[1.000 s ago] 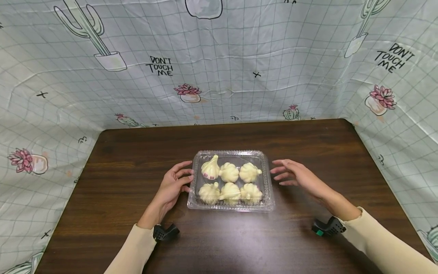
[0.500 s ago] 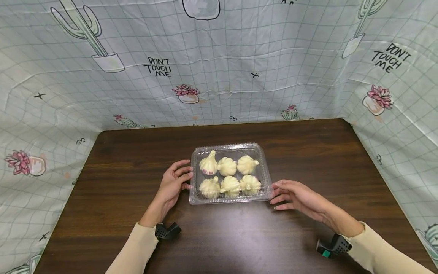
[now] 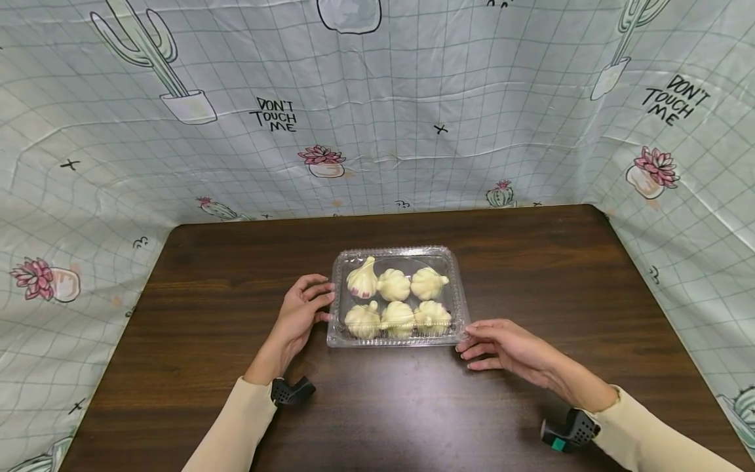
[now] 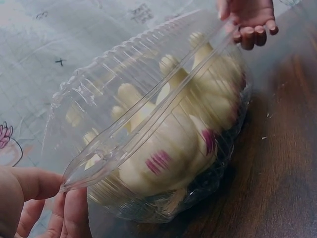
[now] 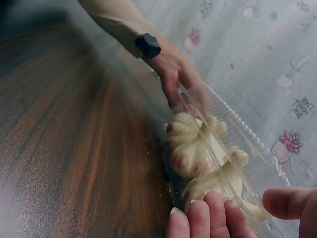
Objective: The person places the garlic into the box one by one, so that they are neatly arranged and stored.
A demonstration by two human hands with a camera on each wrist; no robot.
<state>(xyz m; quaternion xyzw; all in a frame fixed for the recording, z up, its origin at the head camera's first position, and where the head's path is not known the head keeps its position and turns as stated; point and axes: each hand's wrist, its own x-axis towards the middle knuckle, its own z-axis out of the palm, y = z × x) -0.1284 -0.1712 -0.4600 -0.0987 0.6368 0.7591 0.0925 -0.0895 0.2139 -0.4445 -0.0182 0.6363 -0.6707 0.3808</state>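
Note:
A clear plastic clamshell container (image 3: 398, 341) with a lid down over it rests near the middle of the brown table. Inside lie several pale garlic bulbs (image 3: 428, 284) in two rows, some with purple marks. My left hand (image 3: 299, 313) is at its left side; in the left wrist view the thumb and fingers pinch the rim. At the front right corner, my right hand (image 3: 513, 349) has its thumb on the rim and its fingers below. The right wrist view shows that rim running between the thumb (image 5: 287, 202) and the fingers.
The dark wood table (image 3: 200, 341) ends at a back edge against a hanging cloth (image 3: 377, 98) printed with a grid, cacti and words. The same cloth rises on the left and right sides. Black devices (image 3: 293, 391) are strapped to both wrists.
The container has shifted slightly toward the back of the table. My right hand has come down along its right side to the front corner. The left hand stays at the left side.

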